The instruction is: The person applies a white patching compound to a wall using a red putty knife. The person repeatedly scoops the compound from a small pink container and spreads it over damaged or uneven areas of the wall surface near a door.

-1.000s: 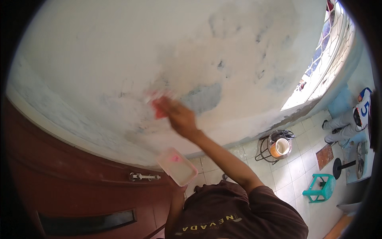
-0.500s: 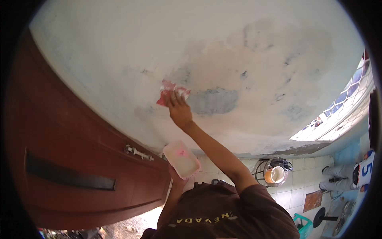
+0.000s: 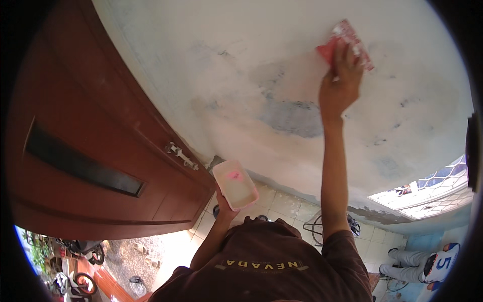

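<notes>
R hand (image 3: 343, 85): fingers laid over near face of red flat spreader (image 3: 347, 33), white smears noted; thumb placement unclear. Spreader projects past fingertips & to both sides, up at wall (image 3: 171, 30), above & R of grey patch (image 3: 292, 118). L hand (image 3: 226, 207): clasping pink-rimmed tray (image 3: 245, 205) at lower L edge, fingers mostly hidden. Tray beside brown door (image 3: 95, 131), contents off-wht.

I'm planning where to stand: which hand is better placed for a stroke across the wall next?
Probably the right hand: it holds the flat red piece up at the wall, while the left hand is lower, holding the pink tray.
</notes>
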The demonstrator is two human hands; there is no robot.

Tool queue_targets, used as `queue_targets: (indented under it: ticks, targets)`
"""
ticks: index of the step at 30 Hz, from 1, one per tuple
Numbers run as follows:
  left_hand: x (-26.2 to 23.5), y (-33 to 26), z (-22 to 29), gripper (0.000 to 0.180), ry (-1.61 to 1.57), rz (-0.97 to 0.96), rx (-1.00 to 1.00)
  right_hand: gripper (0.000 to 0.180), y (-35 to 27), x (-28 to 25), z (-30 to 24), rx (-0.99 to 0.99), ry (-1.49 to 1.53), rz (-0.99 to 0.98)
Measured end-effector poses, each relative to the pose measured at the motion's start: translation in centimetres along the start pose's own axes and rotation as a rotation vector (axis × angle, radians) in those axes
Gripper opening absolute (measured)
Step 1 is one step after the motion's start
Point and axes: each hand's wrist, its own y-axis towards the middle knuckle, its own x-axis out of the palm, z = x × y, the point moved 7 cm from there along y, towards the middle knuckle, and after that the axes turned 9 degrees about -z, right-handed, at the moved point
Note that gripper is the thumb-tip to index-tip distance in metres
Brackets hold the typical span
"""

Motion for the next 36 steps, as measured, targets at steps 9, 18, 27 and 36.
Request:
queue_targets:
  ticks: [9,18,27,36]
  targets:
    - [-4.1,2.3,0.9,0.069,-0.158,-0.059,-0.094,0.059,-30.3,17.0,-10.2,-0.197,0.043,-0.882]
    - [-3.9,3.6,7.4,0.062,-0.374,-0.091,-0.18,0.06,-2.9,4.4,-10.7,-0.106,0.085,-0.011]
    - [-4.1,9.3,10.0,0.066,-0.334,-0.197,-0.334,0.041,-27.0,15.6,-11.3,0.205,0.356,-0.752]
    - [-6.2,10.0,8.1,0.062,-0.286,-0.274,-0.321,0.019,-20.2,3.1,-15.8,0.756,0.745,-0.714]
